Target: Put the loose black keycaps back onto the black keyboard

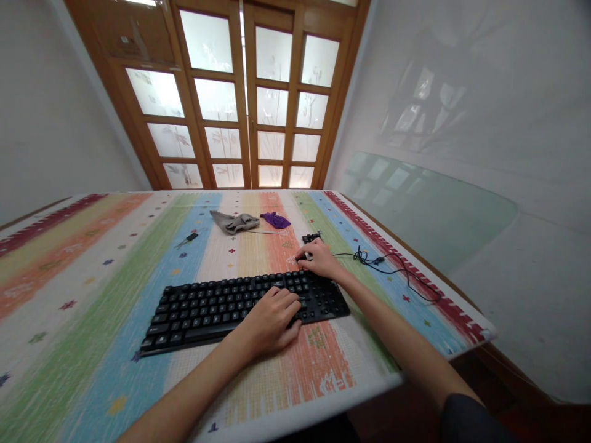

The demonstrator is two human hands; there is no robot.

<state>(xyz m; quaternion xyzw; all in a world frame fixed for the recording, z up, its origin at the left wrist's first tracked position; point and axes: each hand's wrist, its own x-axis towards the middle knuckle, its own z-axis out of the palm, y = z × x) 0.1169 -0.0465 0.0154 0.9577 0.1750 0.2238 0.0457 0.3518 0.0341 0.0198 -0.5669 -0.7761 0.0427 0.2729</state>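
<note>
A black keyboard [207, 304] lies across the middle of the striped table [83, 295]. My left hand [270, 320] rests on the keyboard's right half with its fingers curled over the keys. My right hand [318, 259] is just behind the keyboard's far right corner, fingers pinched on a small white thing I cannot make out. A small black brush-like object [311, 237] lies just beyond that hand. The keyboard's black cable [392, 267] snakes off to the right.
A grey cloth [234, 221] and a purple cloth [276, 219] lie at the far side of the table. A small black tool [188, 239] sits to their left. The table's right edge [462, 314] runs close to the white wall; wooden glazed doors [249, 98] stand behind.
</note>
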